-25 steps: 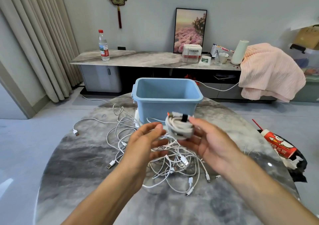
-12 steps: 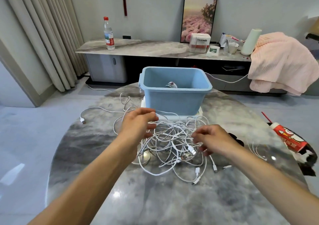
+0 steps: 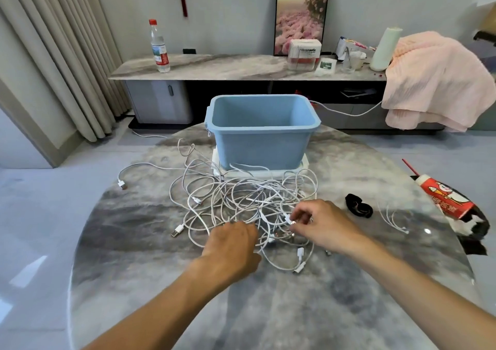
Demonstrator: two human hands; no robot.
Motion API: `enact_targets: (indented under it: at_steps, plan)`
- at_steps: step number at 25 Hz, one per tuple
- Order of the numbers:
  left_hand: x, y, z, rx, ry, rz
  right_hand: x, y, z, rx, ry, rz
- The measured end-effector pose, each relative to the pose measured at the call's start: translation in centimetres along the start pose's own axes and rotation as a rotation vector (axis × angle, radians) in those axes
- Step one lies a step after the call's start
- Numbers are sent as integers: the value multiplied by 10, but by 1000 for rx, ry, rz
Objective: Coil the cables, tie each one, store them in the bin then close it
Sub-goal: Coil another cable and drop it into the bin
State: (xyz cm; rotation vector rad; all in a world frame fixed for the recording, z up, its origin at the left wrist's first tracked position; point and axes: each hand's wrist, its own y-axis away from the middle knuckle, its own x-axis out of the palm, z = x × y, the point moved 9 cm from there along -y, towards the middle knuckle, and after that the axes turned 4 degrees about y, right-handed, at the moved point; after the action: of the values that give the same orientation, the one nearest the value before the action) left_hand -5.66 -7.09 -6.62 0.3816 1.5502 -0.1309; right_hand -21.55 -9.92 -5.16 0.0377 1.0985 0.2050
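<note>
While the right hand [image 3: 323, 224] pinches a white cable plug [image 3: 287, 218] between thumb and fingertips, the left hand [image 3: 233, 245] sits knuckles-up on the near edge of the tangled heap of white cables [image 3: 241, 202], fingers curled down into it; can't tell if it's gripping one. The heap lies on the round grey marble table [image 3: 134, 269], just in front of the open light-blue plastic bin [image 3: 261, 145], which stands on its white lid [image 3: 304, 165]. Black straps [image 3: 358, 205] lie to the right.

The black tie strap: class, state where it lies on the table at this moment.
In the head view the black tie strap lies on the marble table, right of the tangled white cables and just beyond the right hand.
</note>
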Motion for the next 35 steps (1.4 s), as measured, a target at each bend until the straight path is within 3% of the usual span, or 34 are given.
enact_targets:
  at_steps: [4, 10, 14, 18, 21, 26, 30, 35]
  plan:
    - [-4, 8, -10, 46, -37, -38, 11, 4, 0, -25, 53, 82]
    - [-124, 30, 16, 260, 850, -516, 12, 1, -12, 10, -74, 100]
    - [-140, 38, 45, 260, 1323, -579, 5, -1, -11, 6, -116, 79]
    - [-152, 41, 59, 332, 1679, -646, -26, 0, -14, 69, -177, -83]
    - [-154, 42, 61, 309, 1715, -649, -63, 10, -2, 2, -264, -309]
    - [-146, 41, 42, 289, 1669, -538, -43, 19, 58, -293, -720, 15]
    - [-148, 43, 79, 126, 1748, -742, -49, 8, 32, -61, -958, -58]
    - [-156, 54, 116, -11, 1789, -1006, -58, 0, -23, 180, -754, -117]
